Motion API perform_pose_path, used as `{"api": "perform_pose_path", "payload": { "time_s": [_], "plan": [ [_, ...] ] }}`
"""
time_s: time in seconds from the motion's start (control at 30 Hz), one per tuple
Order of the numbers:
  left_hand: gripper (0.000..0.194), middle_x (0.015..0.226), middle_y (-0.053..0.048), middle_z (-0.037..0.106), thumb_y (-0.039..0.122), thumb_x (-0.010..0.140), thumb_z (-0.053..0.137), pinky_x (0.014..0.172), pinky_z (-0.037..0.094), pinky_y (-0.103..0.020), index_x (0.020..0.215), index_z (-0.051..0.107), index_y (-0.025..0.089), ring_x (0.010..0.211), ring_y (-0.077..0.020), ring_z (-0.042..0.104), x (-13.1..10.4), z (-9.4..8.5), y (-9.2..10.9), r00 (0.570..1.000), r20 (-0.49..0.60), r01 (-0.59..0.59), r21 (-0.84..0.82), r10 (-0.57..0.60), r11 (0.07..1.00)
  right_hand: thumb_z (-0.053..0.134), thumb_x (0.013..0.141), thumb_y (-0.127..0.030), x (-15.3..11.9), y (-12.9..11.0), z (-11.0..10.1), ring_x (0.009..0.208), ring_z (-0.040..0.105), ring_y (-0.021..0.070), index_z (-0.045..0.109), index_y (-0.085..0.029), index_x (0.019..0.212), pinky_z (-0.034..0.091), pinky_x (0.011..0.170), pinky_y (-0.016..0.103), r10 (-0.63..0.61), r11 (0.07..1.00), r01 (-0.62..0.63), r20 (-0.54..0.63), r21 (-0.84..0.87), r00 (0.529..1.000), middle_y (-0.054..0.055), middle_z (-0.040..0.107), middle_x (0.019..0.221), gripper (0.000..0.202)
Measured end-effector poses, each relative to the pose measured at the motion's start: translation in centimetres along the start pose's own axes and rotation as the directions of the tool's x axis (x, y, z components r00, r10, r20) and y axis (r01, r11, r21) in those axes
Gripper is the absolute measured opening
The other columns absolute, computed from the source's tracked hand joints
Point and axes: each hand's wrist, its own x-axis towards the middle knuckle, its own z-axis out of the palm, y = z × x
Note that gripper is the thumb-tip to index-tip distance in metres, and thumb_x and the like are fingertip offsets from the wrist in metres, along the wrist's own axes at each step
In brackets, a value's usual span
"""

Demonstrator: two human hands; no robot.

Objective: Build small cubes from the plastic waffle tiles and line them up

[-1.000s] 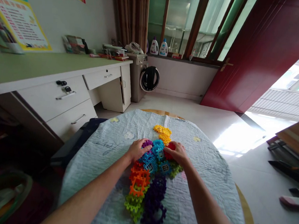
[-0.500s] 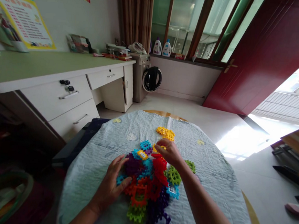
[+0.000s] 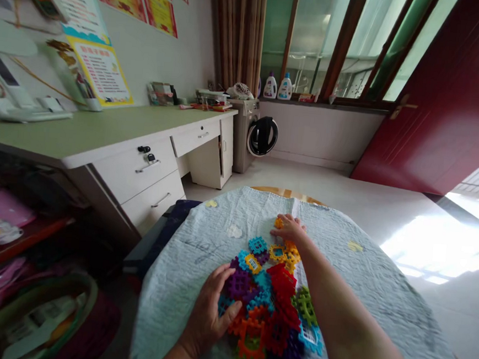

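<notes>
Nearest you, your left hand lies flat at the near left edge of the block pile, palm down, fingers spread over the purple blocks and thumb against the orange ones. Its grip is released; it presses and steadies rather than holds anything. Half a second ago it sat in much the same place against the same purple blocks, so it has barely shifted.

The pile itself lies in the middle of the table, on the pale quilted cloth, and is now loose and scattered. One second ago the blocks formed a tighter cluster, with both hands closed in on the blue ones at the far end. Red blocks now lie across the centre and a green block sits to the right, beside your forearm.

Farther out, your right hand has advanced to the far edge of the pile. Its fingers rest on the yellow blocks there, with one small yellow block at the fingertips. Whether that grip is clenched on it I cannot tell; the fingers hide the contact. Half a second ago this hand was nearer, above the red blocks.

In my judgement, you have broken up the cluster and are picking through it.

Beyond the table, the desk and door appear displaced only because your head turned.
</notes>
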Motion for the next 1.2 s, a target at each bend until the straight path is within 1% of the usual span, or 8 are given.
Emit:
{"api": "perform_pose_path", "payload": {
  "time_s": [0.27, 0.47, 0.67, 0.83, 0.9, 1.03, 1.1, 1.2],
  "plan": [
    [0.072, 0.146, -0.017, 0.044, 0.056, 0.079, 0.064, 0.113, 0.036, -0.055, 0.139, 0.045, 0.021, 0.136, -0.0353, 0.042, 0.2, 0.1, -0.1, 0.998, 0.032, -0.058, 0.03, 0.057, 0.998, 0.069, 0.072, -0.047, -7.3, 0.8, -0.2, 0.109, 0.052, 0.0314, 0.064, -0.029, 0.12, 0.043, 0.088, 0.044, -0.039, 0.999, 0.039, 0.0, 0.024, 0.999, 0.01, 0.056, 0.121, 0.051],
    [0.087, 0.15, -0.017, 0.039, 0.058, 0.072, 0.07, 0.114, 0.034, -0.054, 0.144, 0.039, 0.021, 0.138, -0.0361, 0.039, 0.5, 0.6, 0.0, 0.994, 0.074, -0.085, 0.114, 0.077, 0.99, 0.062, 0.077, -0.037, -13.0, -0.7, -1.2, 0.085, 0.061, 0.0195, 0.068, -0.021, 0.107, 0.047, 0.08, 0.034, -0.11, 0.882, 0.111, -0.029, 0.458, 0.994, 0.004, 0.065, 0.097, 0.034],
    [0.094, 0.148, -0.017, 0.041, 0.045, 0.061, 0.078, 0.112, 0.034, -0.056, 0.144, 0.039, 0.023, 0.136, -0.0371, 0.04, 1.8, 1.2, 0.6, 0.985, 0.167, -0.057, 0.123, 0.036, 0.991, 0.061, 0.075, -0.026, -17.9, -4.9, -0.7, 0.1, 0.061, 0.0215, 0.067, -0.021, 0.104, 0.046, 0.094, 0.039, -0.244, 0.782, 0.306, -0.185, 0.543, 0.952, 0.006, 0.066, 0.106, 0.03],
    [0.069, 0.137, -0.013, 0.053, 0.024, 0.065, 0.069, 0.11, 0.039, -0.05, 0.132, 0.052, 0.022, 0.128, -0.0315, 0.049, 2.4, 0.9, 1.5, 0.986, 0.164, -0.022, 0.034, 0.016, 0.999, 0.061, 0.079, -0.022, -21.1, -7.2, -0.6, 0.113, 0.057, 0.0214, 0.058, -0.023, 0.123, 0.044, 0.101, 0.039, -0.405, 0.714, 0.485, -0.266, 0.505, 0.874, 0.008, 0.059, 0.123, 0.044],
    [0.06, 0.134, -0.013, 0.055, 0.029, 0.072, 0.065, 0.111, 0.039, -0.048, 0.13, 0.052, 0.02, 0.127, -0.0287, 0.05, 1.7, 0.3, 1.5, 0.992, 0.124, 0.023, -0.05, -0.017, 0.998, 0.061, 0.082, -0.027, -22.2, -6.3, -1.2, 0.122, 0.053, 0.0225, 0.054, -0.024, 0.13, 0.04, 0.106, 0.041, -0.419, 0.717, 0.497, -0.268, 0.488, 0.867, 0.009, 0.055, 0.132, 0.048],
    [0.053, 0.138, -0.012, 0.051, 0.044, 0.088, 0.053, 0.114, 0.035, -0.048, 0.135, 0.048, 0.021, 0.133, -0.0262, 0.046, -0.8, -1.1, 1.0, 0.991, 0.054, 0.13, -0.146, -0.123, 0.981, 0.065, 0.082, -0.044, -24.5, -1.4, -1.9, 0.134, 0.043, 0.0295, 0.049, -0.026, 0.138, 0.033, 0.111, 0.051, -0.301, 0.837, 0.355, -0.19, 0.417, 0.934, 0.012, 0.047, 0.143, 0.061],
    [0.071, 0.148, -0.014, 0.041, 0.055, 0.082, 0.06, 0.116, 0.031, -0.05, 0.142, 0.04, 0.023, 0.141, -0.0293, 0.037, -1.9, -1.4, 1.0, 0.988, 0.117, 0.113, -0.146, -0.096, 0.983, 0.076, 0.068, -0.049, -25.7, 1.2, -1.3, 0.137, 0.039, 0.0346, 0.04, -0.027, 0.146, 0.031, 0.111, 0.056, -0.275, 0.893, 0.284, -0.075, 0.349, 0.958, 0.014, 0.044, 0.147, 0.089],
    [0.113, 0.157, -0.018, 0.025, 0.066, 0.057, 0.079, 0.116, 0.029, -0.057, 0.15, 0.029, 0.024, 0.145, -0.0393, 0.026, -2.4, -1.1, 1.5, 0.973, 0.228, 0.058, -0.081, -0.038, 0.995, 0.087, 0.048, -0.046, -26.9, 3.2, 0.7, 0.142, 0.028, 0.0407, 0.028, -0.026, 0.152, 0.027, 0.111, 0.061, -0.264, 0.937, 0.252, 0.019, 0.24, 0.964, 0.017, 0.035, 0.153, 0.121]
  ]
}}
